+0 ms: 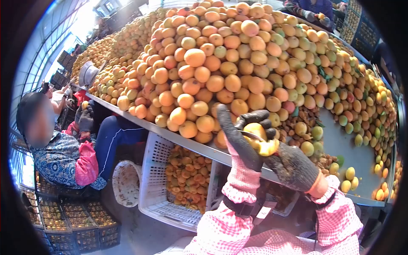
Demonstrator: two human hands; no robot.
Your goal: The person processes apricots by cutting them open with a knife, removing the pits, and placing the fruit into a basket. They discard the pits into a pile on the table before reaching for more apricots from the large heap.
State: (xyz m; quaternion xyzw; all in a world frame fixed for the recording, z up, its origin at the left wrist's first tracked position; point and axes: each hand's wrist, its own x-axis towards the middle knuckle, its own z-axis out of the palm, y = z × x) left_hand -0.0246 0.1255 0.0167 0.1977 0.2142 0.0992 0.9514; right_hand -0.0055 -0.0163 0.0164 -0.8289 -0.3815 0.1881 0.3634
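Note:
Both of my hands wear dark, soiled gloves and meet above the front edge of the metal table. My left hand [244, 131] has its fingers wrapped round an orange-yellow fruit [254, 131], and a thin curved metal edge lies across that fruit. My right hand [291, 163] is closed against a yellow cut piece of fruit [268, 147], touching the fruit from the right. Behind them rises a large pile of orange and greenish fruit [229, 63]. Which hand holds the metal piece is hard to tell.
A white plastic crate [151, 178] with cut fruit stands below the table edge [195, 149], beside a white bucket [126, 183]. A co-worker [59, 153] sits at the left; another person's gloved hands [316, 18] show at the back. Dark crates [80, 225] stand lower left.

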